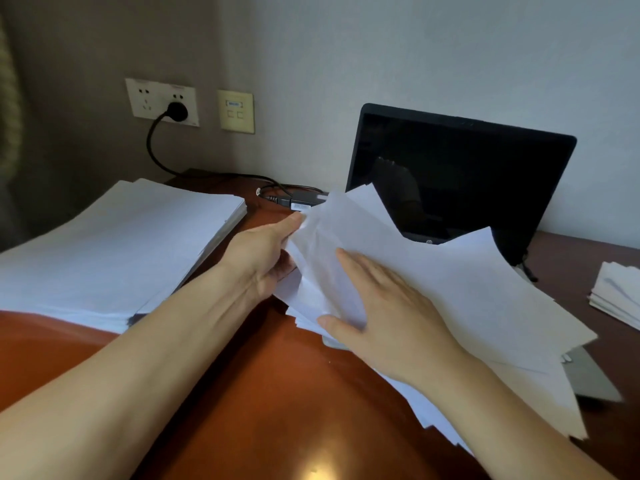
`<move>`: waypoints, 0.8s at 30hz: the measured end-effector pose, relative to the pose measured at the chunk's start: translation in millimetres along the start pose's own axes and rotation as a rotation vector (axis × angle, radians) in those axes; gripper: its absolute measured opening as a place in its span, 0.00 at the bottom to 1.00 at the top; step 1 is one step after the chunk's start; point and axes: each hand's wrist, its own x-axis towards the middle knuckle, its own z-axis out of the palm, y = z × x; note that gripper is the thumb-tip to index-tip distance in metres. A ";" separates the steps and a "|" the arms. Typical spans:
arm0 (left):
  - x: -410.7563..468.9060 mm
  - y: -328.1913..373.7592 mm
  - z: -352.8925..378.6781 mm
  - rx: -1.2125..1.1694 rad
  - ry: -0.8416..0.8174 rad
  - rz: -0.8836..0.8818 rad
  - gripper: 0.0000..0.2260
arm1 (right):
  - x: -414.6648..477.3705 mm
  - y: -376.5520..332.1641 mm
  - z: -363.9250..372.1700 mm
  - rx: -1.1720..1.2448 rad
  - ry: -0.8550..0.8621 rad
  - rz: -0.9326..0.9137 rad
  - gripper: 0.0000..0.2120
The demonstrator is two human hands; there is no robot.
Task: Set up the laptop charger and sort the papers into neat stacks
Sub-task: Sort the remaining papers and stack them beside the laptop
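While the left hand (266, 258) pinches the left edge of a heap of loose sheets (467, 289) in the middle of the frame, thumb on top and fingers curled underneath, the right hand (388, 306) lies flat on the same heap with its fingers straight and slightly spread, thumb pointing left. The heap is untidy: sheets fan out at different angles from the centre down to the lower right, and they cover the base of the laptop (457, 174), of which only a grey corner shows at the right. The laptop stands open at the upper right of the frame, its screen dark. At the left a tall stack (114, 247) of white paper lies on the red-brown desk (259, 393), its edges fairly even, well apart from the heap. A small stack (620, 292) sits at the right edge of the frame, partly cut off. Just above the left thumb, at the back of the desk, lies the black charger brick (304, 200), touching or nearly touching the top corner of the heap. Its cable (207, 174) runs left along the back of the desk and curves up to a plug (177, 110) seated in the wall socket (162, 102) at the upper left. Beside the socket is a yellowish wall plate (236, 111).
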 end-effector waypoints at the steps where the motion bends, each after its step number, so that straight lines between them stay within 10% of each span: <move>1: -2.7 -0.1 1.7 -0.031 -0.022 -0.020 0.08 | -0.4 0.0 -1.3 -0.006 0.008 0.008 0.40; 7: -5.9 -0.6 6.1 -0.074 -0.112 -0.100 0.16 | -1.6 0.6 -7.8 0.015 0.066 0.038 0.33; 11: -2.3 -4.0 1.1 -0.054 -0.320 -0.209 0.34 | -0.3 13.2 -11.5 -0.033 0.206 0.094 0.04; 13: -3.9 -7.3 3.3 0.011 -0.387 -0.212 0.34 | 1.7 26.4 -18.4 0.052 0.307 0.101 0.09; 16: -9.0 -16.3 16.2 0.133 -0.391 -0.140 0.26 | 9.9 40.2 -39.0 0.413 0.364 0.138 0.12; 20: -9.9 -16.0 42.4 0.214 -0.462 0.029 0.41 | 29.0 53.1 -66.4 1.056 0.298 0.199 0.07; 24: 3.1 7.0 60.6 0.233 -0.434 0.230 0.50 | 47.0 67.7 -90.2 1.182 0.522 0.187 0.04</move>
